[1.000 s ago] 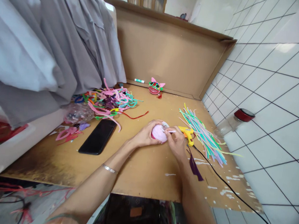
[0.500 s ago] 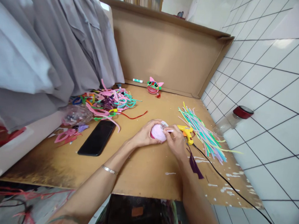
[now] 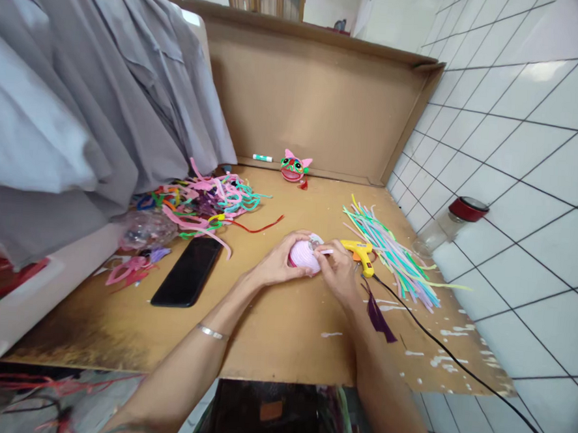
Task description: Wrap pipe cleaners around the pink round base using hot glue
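Near the middle of the table, my left hand [image 3: 282, 260] is wrapped round a lilac ball [image 3: 302, 256] covered with rows of fuzzy strip, a darker pink patch showing at its lower left. The fingers of my right hand [image 3: 337, 268] pinch a pale lilac pipe cleaner [image 3: 325, 251] against the ball's right side. How far the strip runs under those fingers is hidden. Just beyond my right hand lies a yellow glue gun [image 3: 362, 253] with a black cord. A dark purple tassel [image 3: 379, 319] lies right of my right forearm.
Loose pipe cleaners [image 3: 389, 249] lie in a bundle at right, before a jar with a red lid [image 3: 468, 209]. At left are a black phone [image 3: 187, 272] and a tangled coloured heap [image 3: 212, 199]. A decorated animal head [image 3: 294, 167] and a glue stick [image 3: 262, 157] stand by the cardboard wall [image 3: 315, 100].
The camera view has shifted slightly. Both hands keep nearly the same hold on the ball and the pipe cleaner; nothing has been let go.
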Demonstrator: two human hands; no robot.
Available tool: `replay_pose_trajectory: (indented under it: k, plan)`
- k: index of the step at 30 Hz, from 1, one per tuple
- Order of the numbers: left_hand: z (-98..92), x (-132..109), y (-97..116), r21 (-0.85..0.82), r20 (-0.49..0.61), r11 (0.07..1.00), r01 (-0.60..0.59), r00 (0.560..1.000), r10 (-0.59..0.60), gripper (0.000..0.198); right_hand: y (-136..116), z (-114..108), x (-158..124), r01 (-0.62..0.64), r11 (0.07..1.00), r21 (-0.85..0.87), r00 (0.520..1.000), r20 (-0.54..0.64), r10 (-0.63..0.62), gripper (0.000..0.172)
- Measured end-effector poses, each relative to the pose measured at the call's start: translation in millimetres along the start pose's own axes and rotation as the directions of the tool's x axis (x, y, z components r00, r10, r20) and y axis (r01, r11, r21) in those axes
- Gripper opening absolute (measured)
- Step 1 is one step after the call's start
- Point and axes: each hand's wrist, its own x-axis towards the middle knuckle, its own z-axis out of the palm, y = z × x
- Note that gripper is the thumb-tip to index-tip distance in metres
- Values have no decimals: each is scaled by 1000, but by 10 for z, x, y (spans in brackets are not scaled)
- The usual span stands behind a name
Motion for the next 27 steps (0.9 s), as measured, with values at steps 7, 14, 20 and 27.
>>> replay_pose_trajectory:
  k: [7,14,20,27]
  plan:
    - [7,-2,6,-66,-46,997,37,998,-40,42,8,33,-13,22,1000,15,1000,-4,-22,15]
    - [93,1,48,-91,-147,991,102,982,-114,35,-10,42,-18,26,1000,-5,1000,-3,-26,16]
    - [138,1,38,-98,-215,989,113,968,-132,26,-24,53,-18,34,999,-6,999,-6,-34,16]
    - [150,16,54,-110,-234,988,108,963,-132,21,-36,46,-23,24,1000,18,1000,7,-24,16]
